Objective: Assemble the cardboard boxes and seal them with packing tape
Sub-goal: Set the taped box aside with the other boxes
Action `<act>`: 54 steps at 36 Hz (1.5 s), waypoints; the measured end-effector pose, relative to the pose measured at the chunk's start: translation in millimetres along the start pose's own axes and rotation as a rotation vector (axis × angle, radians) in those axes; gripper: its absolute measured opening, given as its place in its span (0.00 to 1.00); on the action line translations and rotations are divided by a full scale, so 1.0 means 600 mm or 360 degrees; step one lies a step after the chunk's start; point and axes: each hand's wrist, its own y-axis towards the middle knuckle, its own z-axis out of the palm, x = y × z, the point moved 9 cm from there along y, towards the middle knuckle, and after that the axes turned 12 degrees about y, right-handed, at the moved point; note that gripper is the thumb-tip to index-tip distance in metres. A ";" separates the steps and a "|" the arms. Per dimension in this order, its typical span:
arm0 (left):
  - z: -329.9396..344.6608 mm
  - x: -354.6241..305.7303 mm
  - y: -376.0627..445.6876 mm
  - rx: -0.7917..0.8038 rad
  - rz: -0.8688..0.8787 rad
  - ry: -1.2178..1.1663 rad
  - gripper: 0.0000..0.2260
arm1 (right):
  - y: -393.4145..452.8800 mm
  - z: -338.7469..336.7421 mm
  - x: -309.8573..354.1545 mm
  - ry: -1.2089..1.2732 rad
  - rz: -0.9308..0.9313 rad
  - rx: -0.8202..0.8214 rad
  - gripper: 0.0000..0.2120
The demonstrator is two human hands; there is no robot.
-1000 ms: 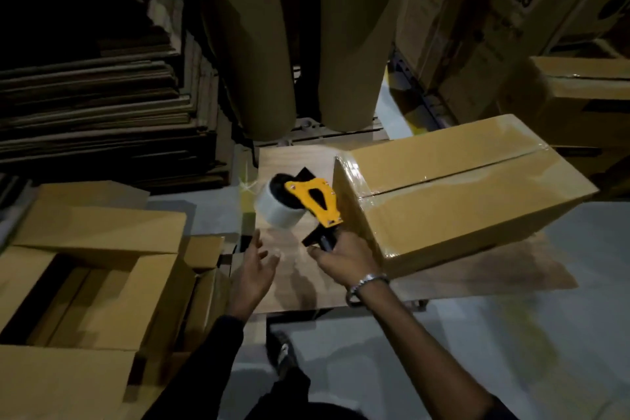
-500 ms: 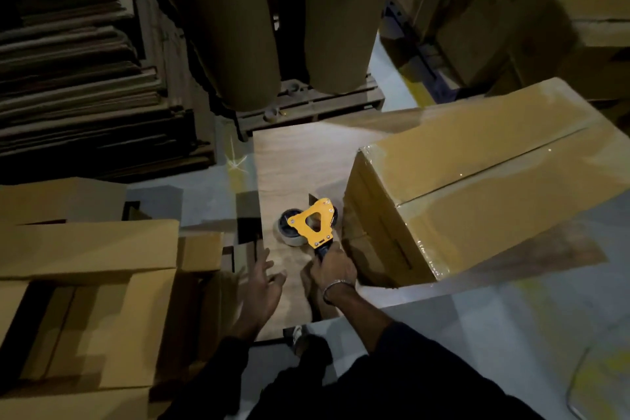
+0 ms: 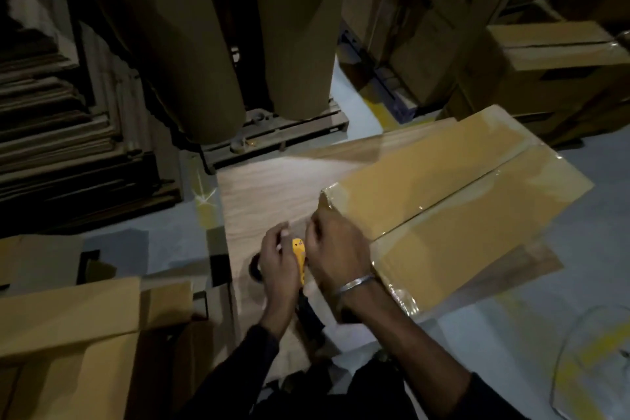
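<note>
Close together on the pale wooden table (image 3: 272, 187), the left hand (image 3: 278, 261) curls around the yellow tape dispenser (image 3: 299, 257) while the right hand (image 3: 335, 249) presses the glossy taped brown cardboard box (image 3: 460, 201), its grip unclear; loose tape might wrinkle.

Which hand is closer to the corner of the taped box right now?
Right. The right hand is against the near corner of the taped box, apparently touching it. The left hand is farther from it, beyond the yellow tape dispenser, which sits between the hands.
</note>
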 end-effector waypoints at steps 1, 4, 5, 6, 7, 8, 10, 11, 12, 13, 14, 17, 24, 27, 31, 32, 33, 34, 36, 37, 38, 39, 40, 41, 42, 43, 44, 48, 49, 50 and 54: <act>0.020 -0.035 -0.001 0.0022 0.0043 -0.0053 0.11 | 0.018 -0.024 -0.005 0.0038 -0.0079 -0.0108 0.08; 0.085 -0.117 -0.010 0.0136 0.0045 -0.0184 0.16 | 0.071 -0.052 -0.041 0.0122 -0.0327 -0.0130 0.07; 0.106 -0.132 -0.013 0.0166 0.0008 -0.0219 0.18 | 0.086 -0.047 -0.056 0.0121 -0.0415 -0.0043 0.10; 0.126 -0.143 -0.017 0.0198 -0.0037 -0.0259 0.21 | 0.100 -0.036 -0.070 0.0098 -0.0504 0.0078 0.13; 0.146 -0.151 -0.020 0.0222 -0.0098 -0.0298 0.24 | 0.112 -0.022 -0.084 0.0058 -0.0578 0.0220 0.17; 0.163 -0.153 -0.022 0.0232 -0.0167 -0.0325 0.26 | 0.120 -0.006 -0.096 0.0016 -0.0639 0.0365 0.19; 0.191 -0.152 -0.028 0.0219 -0.0276 -0.0405 0.28 | 0.131 0.023 -0.116 -0.0082 -0.0733 0.0592 0.22; 0.202 -0.152 -0.032 0.0203 -0.0333 -0.0454 0.28 | 0.136 0.033 -0.122 -0.0149 -0.0785 0.0653 0.22; 0.210 -0.145 -0.035 0.0172 -0.0395 -0.0491 0.28 | 0.140 0.038 -0.123 -0.0214 -0.0839 0.0685 0.22; 0.215 -0.135 -0.037 0.0136 -0.0456 -0.0507 0.29 | 0.146 0.041 -0.123 -0.0258 -0.0873 0.0710 0.22; 0.216 -0.125 -0.042 0.0094 -0.0502 -0.0507 0.32 | 0.152 0.043 -0.120 -0.0282 -0.0895 0.0724 0.22; 0.222 -0.100 -0.056 0.0074 -0.0487 -0.0444 0.40 | 0.173 0.046 -0.106 -0.0377 -0.0940 0.0767 0.20; 0.216 -0.122 -0.188 -0.0073 -0.0278 0.0201 0.24 | 0.212 0.076 -0.093 -0.0365 -0.0866 0.0977 0.23; 0.222 -0.132 -0.248 -0.0112 -0.0356 0.0139 0.17 | 0.215 0.078 -0.089 -0.0340 -0.0850 0.0999 0.25; 0.217 -0.152 -0.278 -0.0215 -0.0433 0.0214 0.16 | 0.190 0.064 -0.093 -0.0193 -0.0884 0.1054 0.25; 0.214 -0.149 -0.279 -0.0261 -0.0447 0.0214 0.17 | 0.174 0.051 -0.094 -0.0158 -0.0931 0.1049 0.25; 0.213 -0.136 -0.279 -0.0291 -0.0470 0.0206 0.21 | 0.154 0.033 -0.095 -0.0121 -0.0976 0.1048 0.26; 0.214 -0.118 -0.278 -0.0319 -0.0502 0.0188 0.27 | 0.131 0.013 -0.099 -0.0091 -0.1020 0.1049 0.26; 0.218 -0.098 -0.282 -0.0335 -0.0608 0.0161 0.36 | 0.081 -0.026 -0.120 -0.0065 -0.1103 0.1051 0.27; 0.220 -0.098 -0.282 -0.0327 -0.0622 0.0196 0.36 | 0.059 -0.042 -0.139 -0.0077 -0.1129 0.1050 0.28; 0.220 -0.109 -0.282 -0.0326 -0.0599 0.0287 0.33 | 0.041 -0.053 -0.164 -0.0115 -0.1129 0.1061 0.28; 0.217 -0.122 -0.280 -0.0339 -0.0555 0.0448 0.30 | 0.030 -0.060 -0.195 -0.0166 -0.1099 0.1085 0.29; 0.211 -0.138 -0.276 -0.0377 -0.0486 0.0663 0.28 | 0.028 -0.065 -0.229 -0.0221 -0.1049 0.1106 0.30; 0.206 -0.158 -0.270 -0.0425 -0.0399 0.0899 0.26 | 0.034 -0.074 -0.262 -0.0274 -0.0991 0.1102 0.31; 0.205 -0.175 -0.263 -0.0467 -0.0298 0.1122 0.26 | 0.047 -0.088 -0.293 -0.0320 -0.0927 0.1075 0.31; 0.209 -0.190 -0.254 -0.0486 -0.0193 0.1315 0.27 | 0.065 -0.105 -0.323 -0.0360 -0.0854 0.1040 0.32; 0.218 -0.201 -0.243 -0.0451 -0.0106 0.1468 0.29 | 0.087 -0.126 -0.353 -0.0393 -0.0773 0.0998 0.33; 0.272 -0.226 -0.189 -0.0224 0.0135 0.1716 0.31 | 0.190 -0.224 -0.491 -0.0481 -0.0340 0.0816 0.37; 0.287 -0.232 -0.177 -0.0179 0.0161 0.1725 0.31 | 0.213 -0.249 -0.527 -0.0481 -0.0238 0.0755 0.37; 0.301 -0.237 -0.165 -0.0141 0.0176 0.1729 0.31 | 0.234 -0.274 -0.563 -0.0483 -0.0139 0.0692 0.37; 0.326 -0.260 -0.128 -0.0179 0.0167 0.1589 0.30 | 0.300 -0.359 -0.680 -0.0471 0.0161 0.0460 0.39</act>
